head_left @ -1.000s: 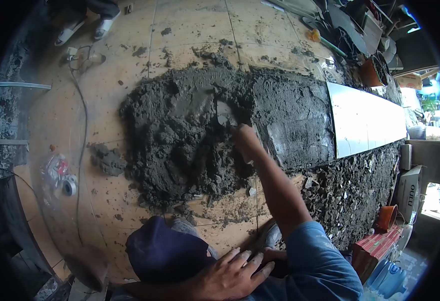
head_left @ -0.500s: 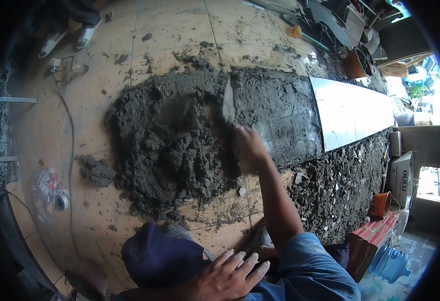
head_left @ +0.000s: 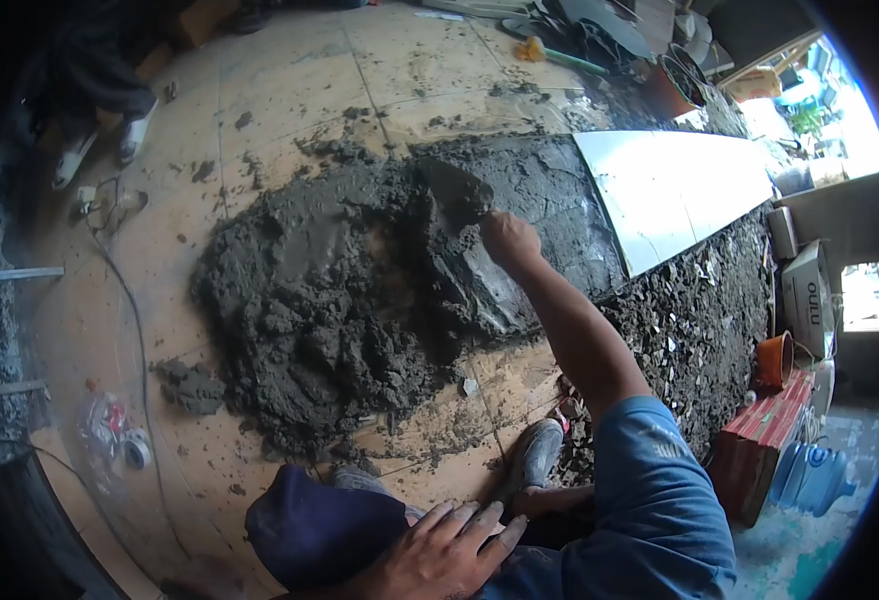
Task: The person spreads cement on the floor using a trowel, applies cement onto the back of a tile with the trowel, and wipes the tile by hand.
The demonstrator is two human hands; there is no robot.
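Note:
My right hand is closed round the handle of a trowel, whose dark, mortar-coated blade lies on the wet grey mortar. To the left of it spreads a rough heap of mortar, with a hollow showing floor beside it. Smoother mortar reaches from the trowel to the laid white tiles. My left hand rests across my lap with its fingers stretched out, holding nothing.
Broken rubble covers the ground right of my arm. A red box, an orange pot and a blue water bottle stand at right. A cable crosses the left floor. Another person's feet show upper left.
My right hand has moved slightly right and up; the trowel blade, upright and pale before, now lies broad and dark on the mortar. The view has shifted. My left hand stays on my lap.

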